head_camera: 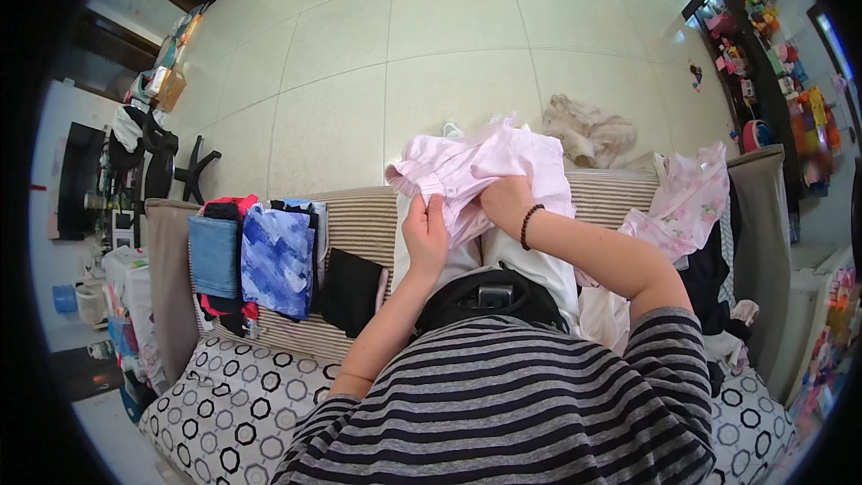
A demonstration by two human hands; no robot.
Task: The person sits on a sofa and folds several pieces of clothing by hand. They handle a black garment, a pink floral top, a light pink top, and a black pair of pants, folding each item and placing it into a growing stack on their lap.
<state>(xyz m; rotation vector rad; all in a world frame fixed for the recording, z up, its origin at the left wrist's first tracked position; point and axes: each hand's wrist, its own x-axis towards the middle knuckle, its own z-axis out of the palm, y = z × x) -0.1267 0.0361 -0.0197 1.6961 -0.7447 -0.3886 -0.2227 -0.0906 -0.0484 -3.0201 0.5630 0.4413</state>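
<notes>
A pale pink garment [518, 151] with a gathered elastic band lies across my lap, over white trousers. My left hand [428, 232] pinches the garment at its elastic band, thumb on top. My right hand [506, 205], with a dark beaded bracelet at the wrist, reaches into or under the pink cloth; its fingers are hidden, so I cannot tell what they hold. On the sofa to my left sit folded clothes: a denim piece [213, 256], a blue-and-white patterned piece [277, 259] and a black piece [351, 291].
To my right, a pink floral cloth [690, 205] lies above dark and white clothes [707, 283] heaped by the sofa arm [761, 269]. A crumpled beige cloth [587, 131] rests on the tiled floor [458, 27]. Patterned cushions [232, 411] lie behind. A toy-filled shelf [741, 74] stands right.
</notes>
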